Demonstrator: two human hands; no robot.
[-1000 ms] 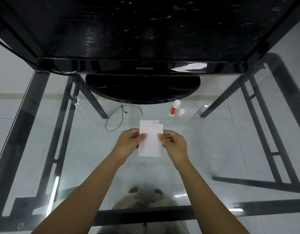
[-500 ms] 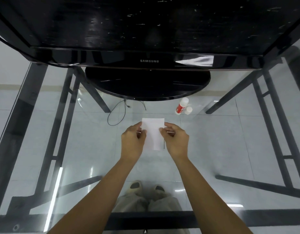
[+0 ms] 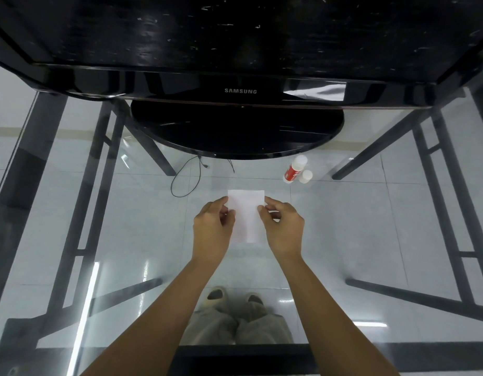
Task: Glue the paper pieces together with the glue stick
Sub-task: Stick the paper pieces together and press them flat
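White rectangular paper piece [image 3: 246, 215] sits btwn both hands on the glass worktop [image 3: 357, 240], left hand [image 3: 213, 229] & right hand [image 3: 282, 226] each pinching a side edge w/ fingertips. Red-white glue stick [image 3: 294, 172] lies well apart, far right.

**One head camera, looking down over the table**

I have a single view, from the camera worn on the person's head. It faces forward and steeply down through a glass table [image 3: 343, 226], so I see the floor and the person's feet [image 3: 232, 297] under it. Both forearms enter from the bottom edge, close to the lens. The wide angle bends the table frame [image 3: 80, 213] outward. A monitor [image 3: 240, 90] fills the top, farther off.
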